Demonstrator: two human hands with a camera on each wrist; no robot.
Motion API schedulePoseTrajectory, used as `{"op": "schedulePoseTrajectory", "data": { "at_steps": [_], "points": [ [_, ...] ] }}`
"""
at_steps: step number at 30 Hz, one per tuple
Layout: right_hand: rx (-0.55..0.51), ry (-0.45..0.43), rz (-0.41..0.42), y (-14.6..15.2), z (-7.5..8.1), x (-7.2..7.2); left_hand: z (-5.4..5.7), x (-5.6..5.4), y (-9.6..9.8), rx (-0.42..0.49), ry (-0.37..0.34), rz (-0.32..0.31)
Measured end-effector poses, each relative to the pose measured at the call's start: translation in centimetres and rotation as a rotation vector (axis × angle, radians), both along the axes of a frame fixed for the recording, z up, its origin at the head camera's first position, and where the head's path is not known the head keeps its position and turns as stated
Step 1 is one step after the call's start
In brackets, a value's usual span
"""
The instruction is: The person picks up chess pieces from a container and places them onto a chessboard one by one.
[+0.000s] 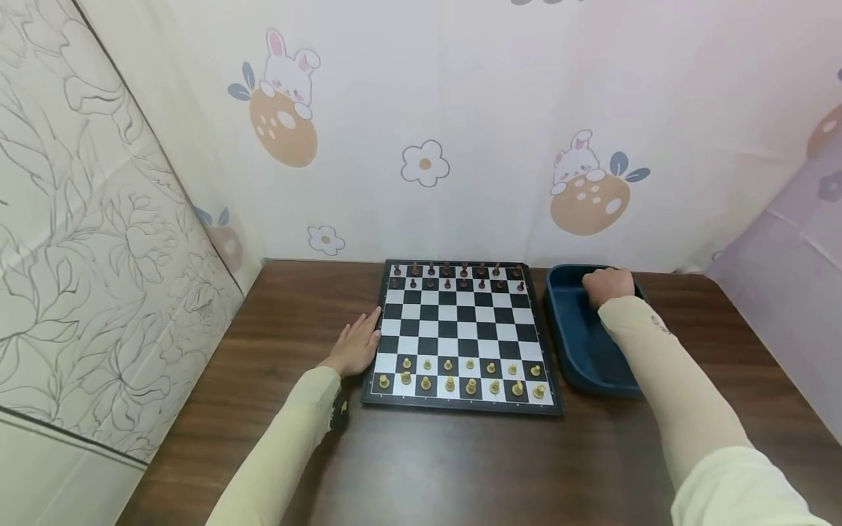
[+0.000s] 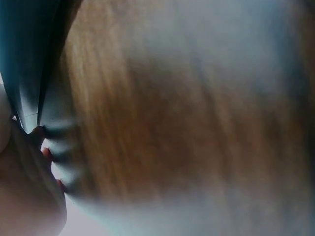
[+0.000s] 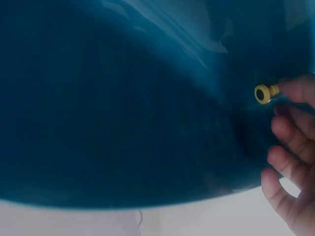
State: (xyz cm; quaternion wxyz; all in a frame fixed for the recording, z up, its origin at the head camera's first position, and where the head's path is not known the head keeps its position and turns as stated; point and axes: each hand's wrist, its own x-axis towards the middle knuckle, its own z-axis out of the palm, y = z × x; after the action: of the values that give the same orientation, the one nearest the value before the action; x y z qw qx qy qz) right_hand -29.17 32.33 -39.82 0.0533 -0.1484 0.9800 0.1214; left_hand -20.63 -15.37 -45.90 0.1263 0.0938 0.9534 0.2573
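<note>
In the head view my left hand lies flat beside the left edge of the chessboard, fingertips touching or very near its frame. Gold chess pieces stand in two rows at the near side and dark red chess pieces in two rows at the far side. My right hand reaches into the far end of the blue bin. Between thumb and forefinger the right hand pinches a small gold chess piece, its dark round base showing in the right wrist view. Its top is hidden by the fingertips.
The bin stands just right of the board on a brown wooden table. Behind the table hangs a patterned curtain, and a tiled wall rises at the left. The left wrist view is mostly blurred table surface.
</note>
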Motion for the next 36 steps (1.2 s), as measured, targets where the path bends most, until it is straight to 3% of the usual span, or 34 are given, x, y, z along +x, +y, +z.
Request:
{"op": "schedulePoseTrajectory", "data": {
  "at_steps": [8, 19, 29, 36],
  "points": [
    [0.056, 0.039, 0.013, -0.3, -1.2, -0.1, -0.1, 0.3, 0.0, 0.007, 0.028, 0.0],
    [0.071, 0.033, 0.033, -0.3, -1.2, -0.1, -0.2, 0.2, 0.0, 0.006, 0.028, 0.002],
    [-0.014, 0.076, 0.042, 0.2, -0.6, 0.1, 0.3, 0.3, 0.1, 0.015, 0.023, 0.013],
    [-0.104, -0.003, -0.033, 0.4, 0.0, 0.4, 0.3, 0.3, 0.1, 0.007, 0.003, 0.011]
  ]
}}
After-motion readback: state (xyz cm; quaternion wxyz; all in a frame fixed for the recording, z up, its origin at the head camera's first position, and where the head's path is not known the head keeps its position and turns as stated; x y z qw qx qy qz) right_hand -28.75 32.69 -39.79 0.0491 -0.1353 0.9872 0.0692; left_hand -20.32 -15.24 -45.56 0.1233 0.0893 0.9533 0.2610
